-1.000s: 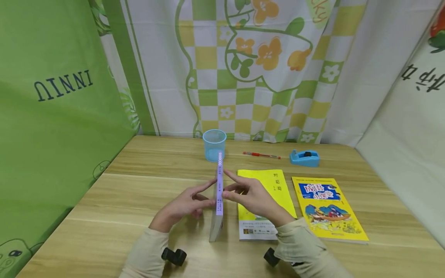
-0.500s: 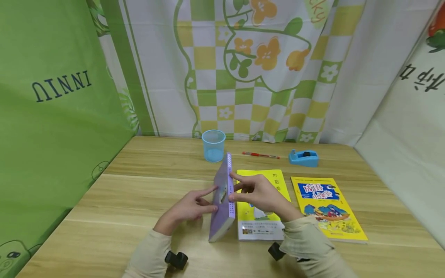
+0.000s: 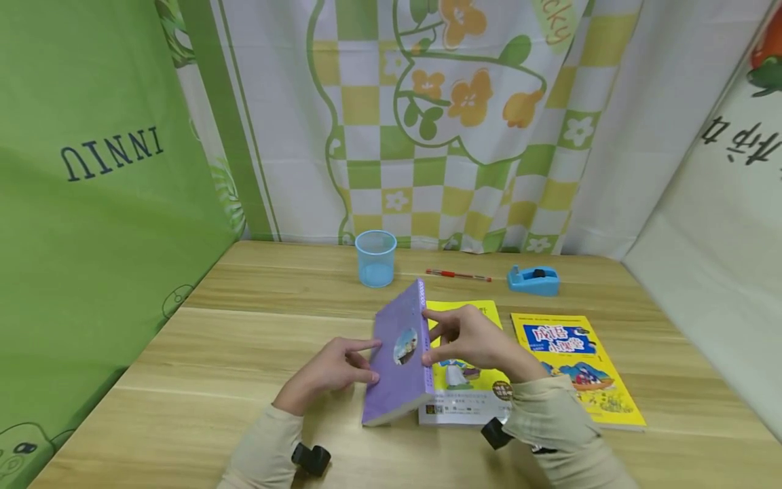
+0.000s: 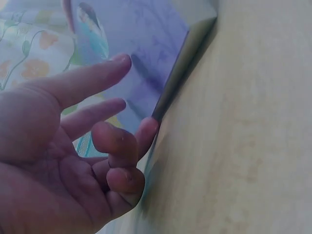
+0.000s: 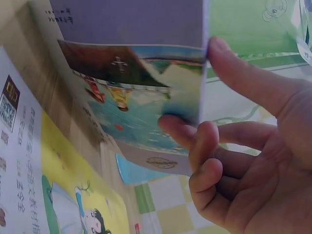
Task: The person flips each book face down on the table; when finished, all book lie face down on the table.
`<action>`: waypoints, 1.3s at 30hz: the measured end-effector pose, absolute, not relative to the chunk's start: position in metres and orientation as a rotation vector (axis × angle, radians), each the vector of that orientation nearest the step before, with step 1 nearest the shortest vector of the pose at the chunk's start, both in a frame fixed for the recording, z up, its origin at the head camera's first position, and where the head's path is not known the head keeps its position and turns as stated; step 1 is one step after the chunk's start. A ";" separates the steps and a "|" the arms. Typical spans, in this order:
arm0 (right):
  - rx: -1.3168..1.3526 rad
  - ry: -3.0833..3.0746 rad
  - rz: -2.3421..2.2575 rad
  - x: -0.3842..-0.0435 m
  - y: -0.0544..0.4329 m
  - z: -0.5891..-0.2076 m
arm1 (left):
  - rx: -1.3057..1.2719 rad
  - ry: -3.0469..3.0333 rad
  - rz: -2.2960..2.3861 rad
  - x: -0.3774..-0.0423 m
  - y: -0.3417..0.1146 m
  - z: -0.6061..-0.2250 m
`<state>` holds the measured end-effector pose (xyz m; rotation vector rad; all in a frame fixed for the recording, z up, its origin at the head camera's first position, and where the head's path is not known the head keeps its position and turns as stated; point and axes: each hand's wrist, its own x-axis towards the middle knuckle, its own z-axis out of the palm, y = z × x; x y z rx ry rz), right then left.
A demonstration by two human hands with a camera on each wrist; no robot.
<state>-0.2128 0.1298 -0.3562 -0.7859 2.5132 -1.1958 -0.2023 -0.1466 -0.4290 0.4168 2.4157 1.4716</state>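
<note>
Purple book [image 3: 397, 384] leans further right than earlier.
I see right hand [image 3: 473, 339] pinching it, left hand [image 3: 332, 370] touching it, unclenched; it partly hides a yellow book [image 3: 467, 394].

Blue cup [image 3: 375, 265], red pen [image 3: 458, 275], blue tape dispenser [image 3: 533, 282] — checked, flowered curtain [image 3: 427, 176] behind them

Spine lettering [image 3: 429, 377] on my purple book [image 3: 394, 390] too small to read, yellow-and-white book [image 3: 470, 399] partly hidden behind it and my right hand [image 3: 473, 339], my sleeves [image 3: 263, 445] cut off at bottom.
</note>
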 end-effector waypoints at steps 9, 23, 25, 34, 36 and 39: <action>-0.733 2.502 -1.170 -0.216 0.123 -0.370 | 0.277 2.579 1.364 -0.202 -0.156 -0.426; -0.632 2.525 -1.114 -0.218 0.097 -0.398 | 0.062 2.728 1.220 -0.203 -0.174 -0.419; -0.616 2.530 -1.106 -0.217 0.094 -0.402 | 0.038 2.734 1.198 -0.202 -0.175 -0.419; -0.595 2.569 -1.048 -0.215 0.085 -0.414 | -0.047 2.717 1.203 -0.202 -0.177 -0.416; -0.591 2.572 -1.048 -0.214 0.084 -0.415 | -0.050 2.723 1.191 -0.202 -0.177 -0.415; -0.578 2.578 -1.052 -0.214 0.083 -0.414 | -0.049 2.731 1.175 -0.202 -0.178 -0.415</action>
